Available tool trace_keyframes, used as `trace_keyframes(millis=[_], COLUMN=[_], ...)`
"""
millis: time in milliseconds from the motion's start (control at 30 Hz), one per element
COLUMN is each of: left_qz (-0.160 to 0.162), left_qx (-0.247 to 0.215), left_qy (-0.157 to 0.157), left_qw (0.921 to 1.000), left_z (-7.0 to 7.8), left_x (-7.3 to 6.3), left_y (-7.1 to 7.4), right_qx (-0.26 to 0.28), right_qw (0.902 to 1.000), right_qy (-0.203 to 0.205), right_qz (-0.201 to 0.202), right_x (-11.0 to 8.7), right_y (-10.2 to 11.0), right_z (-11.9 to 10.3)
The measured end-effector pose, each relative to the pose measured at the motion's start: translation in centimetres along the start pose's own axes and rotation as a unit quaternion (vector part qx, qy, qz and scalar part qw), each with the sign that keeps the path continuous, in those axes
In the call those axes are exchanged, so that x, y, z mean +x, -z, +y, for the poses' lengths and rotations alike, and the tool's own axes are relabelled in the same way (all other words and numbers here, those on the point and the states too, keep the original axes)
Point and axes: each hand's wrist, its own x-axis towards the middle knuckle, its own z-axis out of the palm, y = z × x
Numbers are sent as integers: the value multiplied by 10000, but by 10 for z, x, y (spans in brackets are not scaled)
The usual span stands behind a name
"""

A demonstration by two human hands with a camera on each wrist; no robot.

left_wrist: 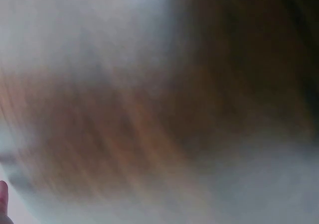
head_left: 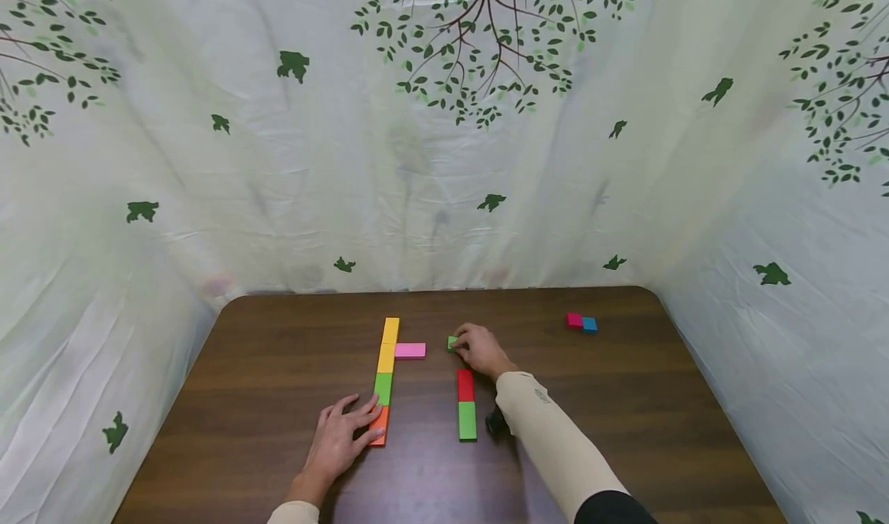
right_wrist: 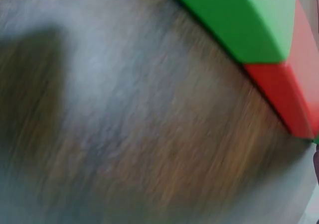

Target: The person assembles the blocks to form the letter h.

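In the head view, my right hand pinches a small green block, partly hidden by the fingers. Below it on the table, a red block and another green block lie end to end, seen close in the right wrist view. My left hand rests its spread fingers along an orange block at the near end of a column. That column continues with a green block and two yellow blocks. From the yellow part, a pink block sticks out to the right.
A magenta block and a blue block sit side by side at the back right of the brown table. A white leaf-patterned curtain hangs behind and beside it. The left wrist view is blurred.
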Motion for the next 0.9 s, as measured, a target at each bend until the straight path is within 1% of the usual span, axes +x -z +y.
trace_keyframes(millis=[167, 233, 400, 500, 600, 667, 900], left_qz=[5, 2, -38, -59, -46, -4, 318], left_qx=[68, 86, 70, 74, 72, 74, -70], left_qy=[-4, 17, 57, 77, 74, 44, -247], left_qw=[10000, 10000, 10000, 9999, 9999, 10000, 9992], left_z=[2, 2, 0, 0, 0, 0, -2], left_x=[0, 0, 0, 0, -1, -2, -4], left_y=[-1, -1, -2, -2, -3, -3, -4], right_qx=[-6, 58, 169, 241, 352, 383, 301], right_qw=[9998, 9998, 9998, 9997, 9993, 9992, 9995], right_qy=[196, 193, -21, -11, 65, 82, 12], right_qz=[63, 74, -58, -51, 46, 100, 126], right_x=[1, 2, 3, 3, 2, 2, 2], right_y=[-3, -5, -8, -9, -11, -12, -17], right_z=[-4, -7, -16, -22, -26, -28, -33])
